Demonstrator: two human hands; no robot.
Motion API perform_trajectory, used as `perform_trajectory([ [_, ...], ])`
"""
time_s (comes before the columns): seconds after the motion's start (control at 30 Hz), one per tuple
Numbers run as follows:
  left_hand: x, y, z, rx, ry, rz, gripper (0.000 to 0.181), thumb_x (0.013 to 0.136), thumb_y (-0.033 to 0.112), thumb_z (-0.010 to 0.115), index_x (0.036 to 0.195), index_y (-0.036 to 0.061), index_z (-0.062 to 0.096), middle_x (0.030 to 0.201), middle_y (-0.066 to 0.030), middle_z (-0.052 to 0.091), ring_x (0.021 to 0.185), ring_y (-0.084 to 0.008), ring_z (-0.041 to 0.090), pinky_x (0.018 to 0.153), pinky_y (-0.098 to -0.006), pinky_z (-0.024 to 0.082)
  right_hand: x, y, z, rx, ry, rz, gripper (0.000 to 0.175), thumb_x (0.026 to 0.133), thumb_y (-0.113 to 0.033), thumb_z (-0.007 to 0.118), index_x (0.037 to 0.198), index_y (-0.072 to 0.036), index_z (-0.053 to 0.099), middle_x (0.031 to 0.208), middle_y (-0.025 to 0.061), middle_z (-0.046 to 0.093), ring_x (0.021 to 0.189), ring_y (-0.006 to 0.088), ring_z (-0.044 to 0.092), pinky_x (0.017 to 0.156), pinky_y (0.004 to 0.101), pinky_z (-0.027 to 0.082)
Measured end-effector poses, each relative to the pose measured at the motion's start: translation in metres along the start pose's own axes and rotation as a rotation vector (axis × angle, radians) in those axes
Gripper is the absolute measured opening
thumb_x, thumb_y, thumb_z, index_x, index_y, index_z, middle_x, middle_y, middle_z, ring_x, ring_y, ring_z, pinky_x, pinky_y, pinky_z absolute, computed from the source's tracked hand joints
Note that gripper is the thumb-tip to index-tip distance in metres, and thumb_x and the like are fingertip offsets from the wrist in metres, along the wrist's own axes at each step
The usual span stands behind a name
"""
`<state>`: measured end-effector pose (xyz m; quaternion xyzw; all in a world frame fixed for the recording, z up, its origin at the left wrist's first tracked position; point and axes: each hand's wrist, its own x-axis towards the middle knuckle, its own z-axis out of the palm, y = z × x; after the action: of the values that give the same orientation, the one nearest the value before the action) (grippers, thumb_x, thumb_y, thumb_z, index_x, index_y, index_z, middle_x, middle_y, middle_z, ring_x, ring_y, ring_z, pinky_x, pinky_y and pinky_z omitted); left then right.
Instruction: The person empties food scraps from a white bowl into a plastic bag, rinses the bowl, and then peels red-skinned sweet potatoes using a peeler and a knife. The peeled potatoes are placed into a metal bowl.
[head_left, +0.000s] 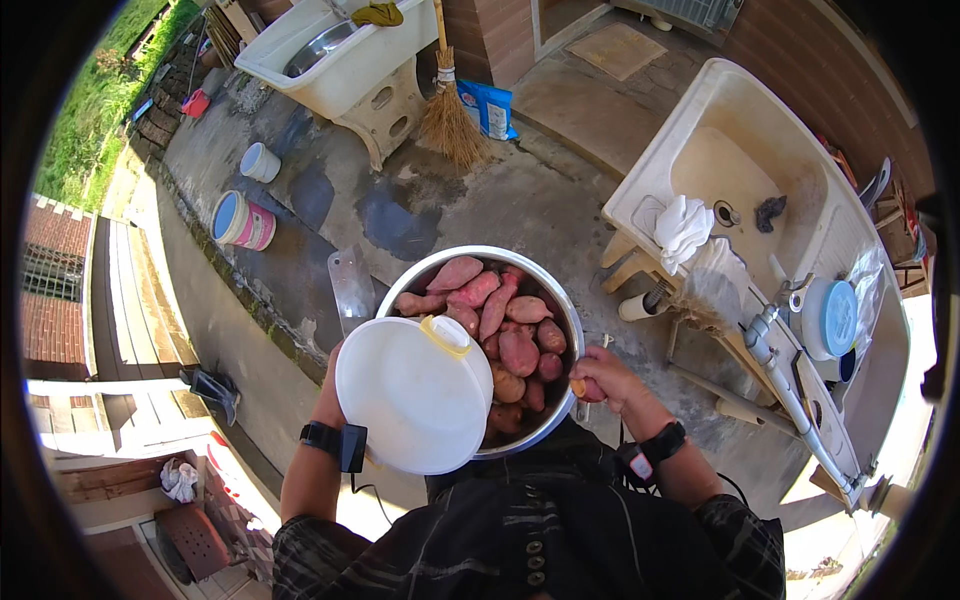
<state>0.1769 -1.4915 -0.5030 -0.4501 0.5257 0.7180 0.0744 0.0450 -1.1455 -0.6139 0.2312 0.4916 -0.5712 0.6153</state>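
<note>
A large steel basin (579, 330) in front of me holds several red-skinned sweet potatoes (518, 353). Over its left side lies a white plastic basin (412, 397) with a yellow-edged handle. My left hand (332, 386) grips the white basin at its left edge; its fingers are mostly hidden behind it. A metal cleaver blade (351, 285) sticks up just above that hand; its handle is out of sight, so I cannot tell whether the hand holds it too. At the steel basin's right rim, my right hand (611, 377) is closed around a sweet potato (588, 389) with a cut, yellowish end.
To the right stands a stained sink (652, 157) with a white cloth (682, 229) and a blue-lidded tub (838, 318). Another sink (322, 82), a straw broom (452, 124) and a blue bag (491, 109) are ahead. Two buckets (255, 225) (261, 163) stand on the wet concrete at left.
</note>
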Motion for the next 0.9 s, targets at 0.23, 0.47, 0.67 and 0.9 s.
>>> perform_trajectory([
  [0.23,0.098,0.044,-0.005,-0.008,-0.114,-0.125,0.024,0.092,0.013,0.048,0.110,0.0005,0.059,0.094,-0.0061,0.065,0.079,-0.0134,0.064,0.068,-0.0262,0.054,0.040,-0.040,0.007,0.092,0.080,0.014,0.025,0.070,-0.010,0.063,0.092,-0.001,0.055,0.074,0.0072,0.058,0.060,0.0165,0.057,0.049,0.0298,0.050],
  [0.47,0.235,0.096,-0.039,-0.136,-0.213,-0.400,0.030,0.093,0.025,0.048,0.113,0.0042,0.057,0.098,-0.0061,0.065,0.085,-0.0156,0.064,0.072,-0.0298,0.054,0.112,-0.094,0.033,0.179,0.171,0.057,0.028,0.070,-0.008,0.062,0.096,0.000,0.054,0.075,0.0082,0.059,0.058,0.0169,0.058,0.050,0.0291,0.050],
  [0.67,0.338,0.166,-0.046,-0.148,-0.260,-0.490,0.043,0.093,0.041,0.038,0.110,0.0064,0.057,0.095,-0.0077,0.066,0.082,-0.0190,0.066,0.070,-0.0330,0.055,0.155,-0.147,0.067,0.300,0.271,0.006,0.031,0.071,-0.007,0.061,0.100,0.001,0.055,0.079,0.0072,0.060,0.067,0.0156,0.059,0.059,0.0258,0.049],
  [0.9,0.438,0.244,-0.011,0.120,-0.336,-0.534,0.043,0.089,0.043,0.044,0.104,0.0070,0.062,0.090,-0.0066,0.067,0.077,-0.0191,0.066,0.065,-0.0312,0.055,0.164,-0.203,0.096,0.521,0.323,-0.087,0.025,0.074,-0.005,0.059,0.098,0.000,0.055,0.075,0.0067,0.059,0.060,0.0156,0.057,0.050,0.0274,0.047],
])
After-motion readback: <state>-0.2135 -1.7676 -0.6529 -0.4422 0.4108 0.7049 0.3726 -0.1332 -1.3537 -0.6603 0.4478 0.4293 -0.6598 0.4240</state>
